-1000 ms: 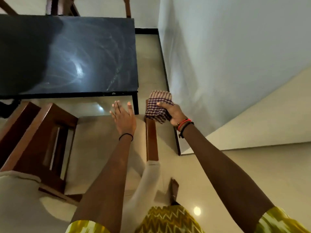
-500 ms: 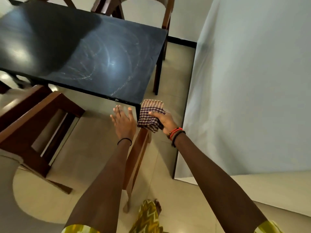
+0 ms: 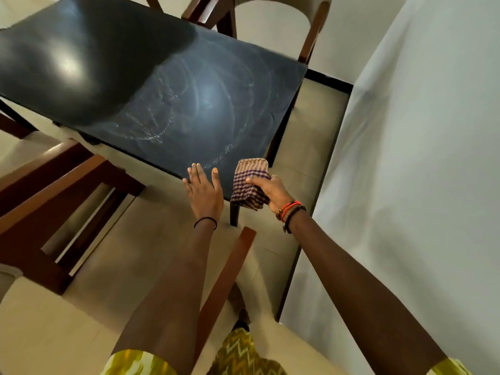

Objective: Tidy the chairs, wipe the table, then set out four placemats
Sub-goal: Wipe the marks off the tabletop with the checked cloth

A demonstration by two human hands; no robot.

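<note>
A black table (image 3: 167,85) with pale wipe streaks fills the upper middle. My right hand (image 3: 270,189) grips a folded purple-and-white checked cloth (image 3: 247,182) at the table's near right corner. My left hand (image 3: 204,190) is flat with straight fingers, its fingertips over the table's near edge, just left of the cloth. A brown wooden chair (image 3: 51,201) stands at the left below the table's edge. Another chair (image 3: 311,31) with a pale curved back stands at the far side. No placemat is in view.
A pale wall (image 3: 405,158) runs close along the right side, leaving a narrow strip of tiled floor (image 3: 305,147) beside the table. A brown chair rail (image 3: 230,272) slants below my hands. A pale cushion (image 3: 40,334) fills the lower left.
Both hands have moved forward together from over the chair to the table's near right corner. The view has swung, so the table now looks bigger and closer.
</note>
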